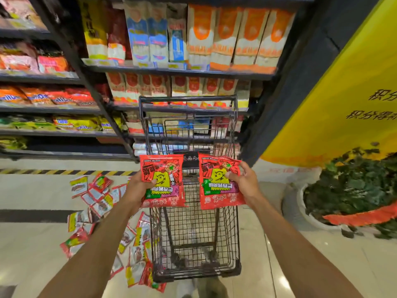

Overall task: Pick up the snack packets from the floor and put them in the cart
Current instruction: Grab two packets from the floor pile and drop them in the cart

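Observation:
My left hand [137,188] grips a red snack packet [165,168] with yellow and green print, held flat above the left side of the cart. A matching red packet [214,194] is gripped in my right hand [243,182] above the cart's right side. The black wire cart [193,239] stands straight ahead beneath both packets, and its basket looks empty. Several more snack packets [96,196] lie scattered on the floor to the cart's left, down to its near corner.
Store shelves [150,69] packed with goods rise right behind the cart and to the left. A yellow sign panel [343,93] and a potted plant [352,190] stand on the right. A yellow-black hazard stripe [53,172] runs along the floor by the shelves.

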The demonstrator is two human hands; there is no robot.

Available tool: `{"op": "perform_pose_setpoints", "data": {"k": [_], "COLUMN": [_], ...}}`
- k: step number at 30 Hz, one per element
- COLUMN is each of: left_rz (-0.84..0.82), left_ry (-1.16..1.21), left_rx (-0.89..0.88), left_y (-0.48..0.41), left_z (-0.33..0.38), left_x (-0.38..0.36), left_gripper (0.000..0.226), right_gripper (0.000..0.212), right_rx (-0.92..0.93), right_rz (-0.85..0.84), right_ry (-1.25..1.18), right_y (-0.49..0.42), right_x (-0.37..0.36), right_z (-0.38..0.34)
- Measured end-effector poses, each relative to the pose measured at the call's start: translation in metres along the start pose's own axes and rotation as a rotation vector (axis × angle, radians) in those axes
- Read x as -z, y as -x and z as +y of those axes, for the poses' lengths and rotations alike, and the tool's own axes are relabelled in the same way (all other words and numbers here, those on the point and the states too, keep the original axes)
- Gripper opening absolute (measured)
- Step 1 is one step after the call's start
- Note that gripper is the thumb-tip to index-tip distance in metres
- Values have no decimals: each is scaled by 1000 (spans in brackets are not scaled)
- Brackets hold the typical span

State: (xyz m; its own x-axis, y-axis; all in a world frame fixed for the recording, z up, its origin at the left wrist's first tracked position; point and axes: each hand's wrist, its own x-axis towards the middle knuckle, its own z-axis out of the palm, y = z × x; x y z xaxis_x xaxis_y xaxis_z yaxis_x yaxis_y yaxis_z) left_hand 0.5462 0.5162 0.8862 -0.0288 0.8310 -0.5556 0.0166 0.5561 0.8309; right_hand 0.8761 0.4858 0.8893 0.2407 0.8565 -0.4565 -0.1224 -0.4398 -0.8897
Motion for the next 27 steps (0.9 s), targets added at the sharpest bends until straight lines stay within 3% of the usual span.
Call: {"op": "perform_pose_setpoints", "data": {"k": [6,9,13,17,25,27], "left_rz": [106,126,134,197,319,342], "left_ry": [-29,-77,-156,-220,-316,-322], "left_rx": [67,87,137,198,360,312], "left_y": [-83,-151,-208,-268,-370,-391], "left_z": [1,-33,-61,-104,-198,-225], "left_x": [-25,-28,-46,-53,-67,-71], "left_gripper": [40,53,48,45,23,21], "right_gripper": [49,61,60,73,80,81], "right_rx": [-41,-31,-69,-35,-225,-290], "right_rz": [-49,-50,-34,5,137,148], "right_ry": [72,138,261,415,788,850], "right_y": [-98,-149,-198,-249,-352,-368], "right_x": [4,0,-15,-33,-57,-57], "right_z": [15,48,73,115,220,242]}}
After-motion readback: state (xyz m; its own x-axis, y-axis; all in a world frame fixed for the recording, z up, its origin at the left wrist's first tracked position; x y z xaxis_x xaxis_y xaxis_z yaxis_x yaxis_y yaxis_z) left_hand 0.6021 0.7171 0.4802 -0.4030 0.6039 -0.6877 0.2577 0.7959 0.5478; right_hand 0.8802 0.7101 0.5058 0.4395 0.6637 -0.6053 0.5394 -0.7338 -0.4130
